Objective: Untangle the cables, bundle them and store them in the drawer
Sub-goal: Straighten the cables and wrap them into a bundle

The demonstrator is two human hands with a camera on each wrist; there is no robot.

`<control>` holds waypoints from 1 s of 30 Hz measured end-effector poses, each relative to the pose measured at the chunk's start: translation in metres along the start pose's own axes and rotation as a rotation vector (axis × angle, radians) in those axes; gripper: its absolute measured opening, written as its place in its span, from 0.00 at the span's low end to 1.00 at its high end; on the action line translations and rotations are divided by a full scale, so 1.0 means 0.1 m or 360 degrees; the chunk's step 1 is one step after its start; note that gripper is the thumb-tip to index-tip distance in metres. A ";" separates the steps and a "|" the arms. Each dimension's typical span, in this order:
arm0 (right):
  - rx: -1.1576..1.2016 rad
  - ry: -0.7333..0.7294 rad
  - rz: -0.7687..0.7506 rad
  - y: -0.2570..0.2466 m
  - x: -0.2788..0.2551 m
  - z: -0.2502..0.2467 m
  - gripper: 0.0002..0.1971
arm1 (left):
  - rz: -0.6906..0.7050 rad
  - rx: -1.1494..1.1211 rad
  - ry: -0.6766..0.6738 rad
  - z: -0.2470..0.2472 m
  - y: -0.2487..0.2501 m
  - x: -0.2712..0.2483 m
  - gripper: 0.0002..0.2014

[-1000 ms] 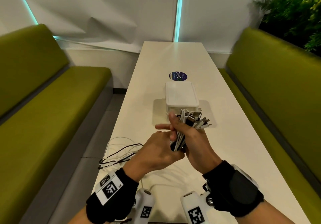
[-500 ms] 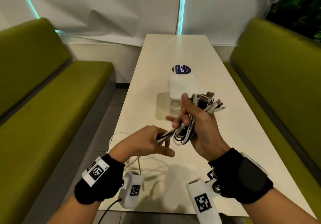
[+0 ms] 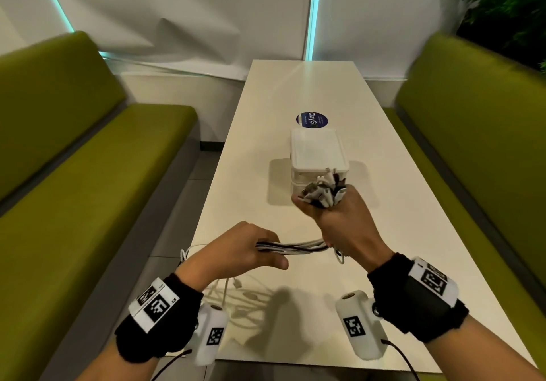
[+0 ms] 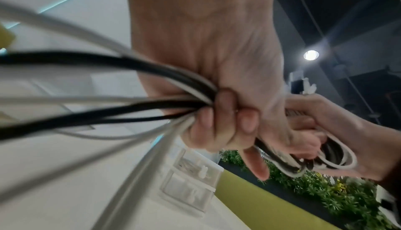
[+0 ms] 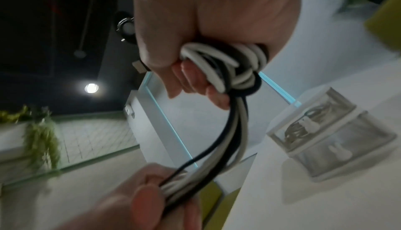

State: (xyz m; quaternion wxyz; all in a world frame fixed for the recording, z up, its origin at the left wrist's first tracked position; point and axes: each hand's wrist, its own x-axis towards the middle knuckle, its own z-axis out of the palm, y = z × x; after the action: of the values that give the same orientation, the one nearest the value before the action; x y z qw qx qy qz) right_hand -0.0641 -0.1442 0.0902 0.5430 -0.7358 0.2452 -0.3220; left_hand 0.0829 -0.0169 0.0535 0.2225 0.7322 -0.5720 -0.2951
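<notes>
Several black and white cables (image 3: pixel 295 246) run taut between my two hands above the white table (image 3: pixel 254 150). My right hand (image 3: pixel 331 218) grips the looped part of the bundle, with the plug ends (image 3: pixel 323 191) sticking up out of the fist. The coils (image 5: pixel 225 63) show under its fingers in the right wrist view. My left hand (image 3: pixel 254 250) grips the loose strands (image 4: pixel 152 106) nearer to me. The rest trails down off the table's left edge. A small white drawer unit (image 3: pixel 317 156) stands just beyond the right hand, both drawers closed (image 5: pixel 329 139).
Green benches (image 3: pixel 88 188) flank the table on both sides. A round blue sticker (image 3: pixel 311 120) lies behind the drawer unit. Loose cable loops (image 3: pixel 189 255) hang over the near left table edge. Plants (image 3: pixel 508 11) fill the far right corner.
My hands have drawn apart, stretching the cables between them. The right hand rose toward the drawer unit with the plug ends; the left hand slid back along the strands toward me.
</notes>
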 end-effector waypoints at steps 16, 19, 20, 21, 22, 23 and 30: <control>0.0008 -0.0679 0.0286 0.05 -0.11 0.12 0.16 | 0.0408 0.0220 0.0387 0.01 0.08 0.02 0.08; 0.0058 -0.0771 0.0431 0.02 -0.15 0.13 0.18 | 0.0297 0.0168 0.0416 -0.01 0.13 0.03 0.10; 0.0039 -0.0794 0.0452 0.02 -0.15 0.13 0.17 | 0.0254 0.0130 0.0422 -0.02 0.13 0.04 0.13; 0.0020 -0.0815 0.0468 0.01 -0.15 0.13 0.15 | 0.0239 0.0131 0.0419 -0.02 0.12 0.05 0.15; -0.0002 -0.0841 0.0483 0.01 -0.15 0.13 0.13 | 0.0241 0.0188 0.0428 -0.02 0.11 0.06 0.18; -0.0031 -0.0876 0.0493 0.01 -0.15 0.13 0.11 | 0.0229 0.0274 0.0458 -0.02 0.09 0.06 0.20; -0.0350 -0.1207 0.0467 0.01 -0.09 0.11 0.10 | 0.0119 0.0376 0.0456 -0.03 0.03 0.11 0.25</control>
State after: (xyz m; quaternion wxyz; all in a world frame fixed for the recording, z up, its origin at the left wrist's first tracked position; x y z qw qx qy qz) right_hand -0.0621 -0.1306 0.0850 0.5530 -0.8131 0.1631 0.0803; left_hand 0.0844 -0.0279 0.0556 0.2250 0.7661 -0.5919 -0.1102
